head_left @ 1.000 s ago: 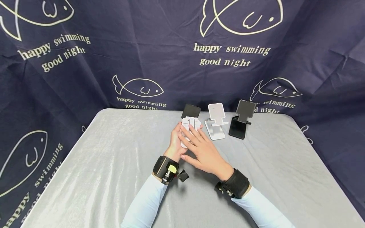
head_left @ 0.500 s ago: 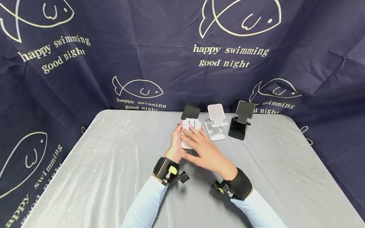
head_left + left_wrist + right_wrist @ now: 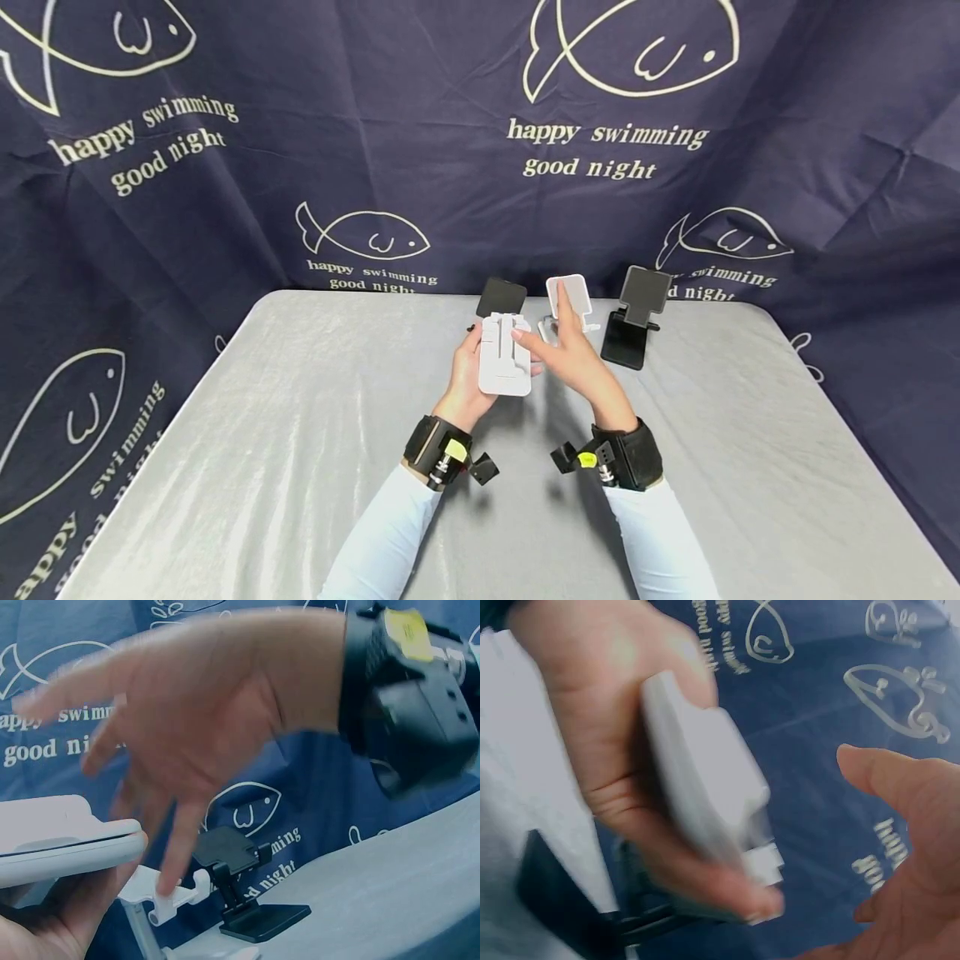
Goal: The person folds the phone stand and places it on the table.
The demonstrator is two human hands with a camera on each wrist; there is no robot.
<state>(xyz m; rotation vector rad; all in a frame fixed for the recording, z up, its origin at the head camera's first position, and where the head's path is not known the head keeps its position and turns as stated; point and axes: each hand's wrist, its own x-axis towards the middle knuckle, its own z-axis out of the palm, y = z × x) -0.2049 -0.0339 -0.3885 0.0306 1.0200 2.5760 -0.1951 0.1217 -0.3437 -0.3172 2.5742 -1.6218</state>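
My left hand (image 3: pixel 462 385) holds a white phone stand (image 3: pixel 504 377), folded flat, above the table, with fingers under it and curled at its sides. In the right wrist view the left thumb runs along the edge of the folded stand (image 3: pixel 712 761). My right hand (image 3: pixel 583 365) is raised just right of it, fingers extended and spread. Its thumb overlaps the stand's right edge in the head view. In the left wrist view the right hand (image 3: pixel 202 712) is blurred and apart from the stand (image 3: pixel 60 832).
Behind the folded stand is an unfolded black phone stand (image 3: pixel 502 297), its lower part hidden. A white unfolded phone stand (image 3: pixel 576 292), partly covered by my right hand, and another black one (image 3: pixel 643 293) stand to the right on the grey-clothed table (image 3: pixel 300 417). A navy curtain (image 3: pixel 450 125) hangs behind.
My right hand has lifted off the white stand's face and shifted right, fingers now pointing away from me. The stand's folded face is uncovered. My left hand keeps its grip almost in place.
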